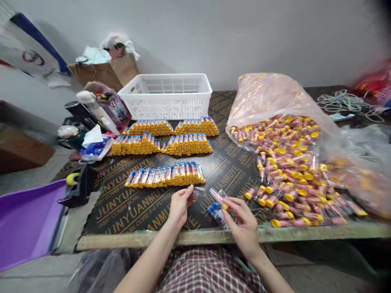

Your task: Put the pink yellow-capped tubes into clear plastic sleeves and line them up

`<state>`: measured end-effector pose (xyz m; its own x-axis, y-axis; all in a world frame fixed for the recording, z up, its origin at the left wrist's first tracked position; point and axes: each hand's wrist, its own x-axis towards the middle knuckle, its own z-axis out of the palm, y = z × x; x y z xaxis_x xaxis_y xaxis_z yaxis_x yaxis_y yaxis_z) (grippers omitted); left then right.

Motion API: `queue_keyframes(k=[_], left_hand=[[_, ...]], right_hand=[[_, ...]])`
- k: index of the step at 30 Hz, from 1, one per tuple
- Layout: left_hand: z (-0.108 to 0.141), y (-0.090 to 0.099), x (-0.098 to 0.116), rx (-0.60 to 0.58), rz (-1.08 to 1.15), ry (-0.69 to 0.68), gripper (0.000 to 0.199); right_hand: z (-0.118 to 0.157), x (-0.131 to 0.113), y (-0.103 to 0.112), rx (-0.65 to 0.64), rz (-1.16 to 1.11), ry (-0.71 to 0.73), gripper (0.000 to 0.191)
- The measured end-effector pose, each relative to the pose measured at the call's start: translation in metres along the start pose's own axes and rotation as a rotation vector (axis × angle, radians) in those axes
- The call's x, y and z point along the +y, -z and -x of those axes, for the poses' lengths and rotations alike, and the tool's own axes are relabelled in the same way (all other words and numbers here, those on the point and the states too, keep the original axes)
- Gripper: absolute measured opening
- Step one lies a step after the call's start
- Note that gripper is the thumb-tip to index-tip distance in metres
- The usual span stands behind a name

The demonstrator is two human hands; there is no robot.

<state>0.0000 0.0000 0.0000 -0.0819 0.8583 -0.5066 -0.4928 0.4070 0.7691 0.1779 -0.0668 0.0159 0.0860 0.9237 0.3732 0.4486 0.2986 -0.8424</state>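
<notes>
Near the front edge of the dark plywood table, my left hand is closed in a pinch on a small clear plastic piece. My right hand holds a clear tube with a yellow cap, tilted, between thumb and fingers. Blue printed wrappers lie just left of the right fingers. Beyond my left hand, wrapped blue tubes with yellow ends are stacked in a row. To the right spreads a heap of pink-filled tubes with yellow caps.
Further stacks of wrapped tubes stand before a white basket. A large plastic bag spills tubes at the right. A tape dispenser, tissues and bottles are at the left, beside a purple tray.
</notes>
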Motion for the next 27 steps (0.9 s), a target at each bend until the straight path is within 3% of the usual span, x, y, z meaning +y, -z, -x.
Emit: queue_keyframes(k=[7, 12, 17, 21, 27], left_hand=[[0.003, -0.003, 0.0, 0.007, -0.058, -0.018, 0.034], [0.009, -0.007, -0.003, -0.071, -0.126, -0.14, 0.033], [0.022, -0.012, 0.002, -0.272, -0.061, 0.029, 0.046], [0.031, -0.012, 0.003, -0.379, -0.121, 0.158, 0.041], [0.04, -0.015, -0.002, -0.499, -0.184, 0.243, 0.034]], right_hand=[[0.0, -0.004, -0.001, -0.029, 0.029, 0.047, 0.031], [0.004, -0.002, -0.004, -0.202, -0.033, 0.03, 0.032], [0.007, 0.007, -0.008, -0.231, -0.059, 0.014, 0.039], [0.003, 0.007, -0.007, -0.235, -0.027, 0.045, 0.068], [-0.001, 0.005, -0.004, -0.42, -0.187, 0.052, 0.086]])
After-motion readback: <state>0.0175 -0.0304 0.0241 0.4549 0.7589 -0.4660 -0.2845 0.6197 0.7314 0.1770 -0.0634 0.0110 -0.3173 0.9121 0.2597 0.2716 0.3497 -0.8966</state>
